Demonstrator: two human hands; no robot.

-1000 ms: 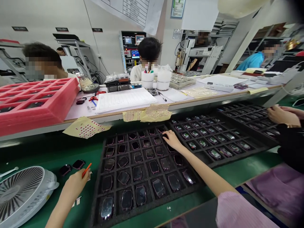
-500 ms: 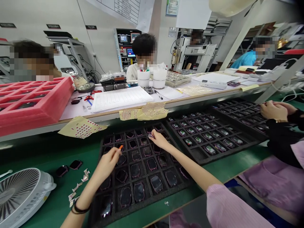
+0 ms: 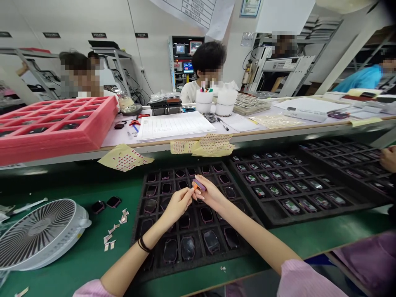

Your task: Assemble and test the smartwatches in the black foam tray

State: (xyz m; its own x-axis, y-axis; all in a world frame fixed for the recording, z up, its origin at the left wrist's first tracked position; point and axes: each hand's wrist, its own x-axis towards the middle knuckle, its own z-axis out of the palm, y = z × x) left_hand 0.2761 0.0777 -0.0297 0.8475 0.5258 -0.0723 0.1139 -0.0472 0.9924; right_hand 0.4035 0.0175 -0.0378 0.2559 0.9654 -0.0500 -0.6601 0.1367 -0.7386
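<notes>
a second ago the left hand was down on the left by the small pale pieces with an orange tool, and the right hand was reaching into the black tray; now the two meet above that tray. the view has swung a little to the left, so the co-worker's hand only just shows at the right edge. the two dark watch units lie where they did on the green desk.

writing is scarce: the hanging sheet carries a printed table, the dark wall signs bear pale characters, and the white form has faint ruled lines (all too small or blurred to read surely). no brand can be made out.

the right grip is closed on a purple-edged unit, pinched between thumb and fingers and tilted. the left grip is closed on the orange tool, whose tip points at the unit's near side; whether it touches i cannot tell. the unit is held clear above the tray's cells, just beyond the left fingertips.
</notes>
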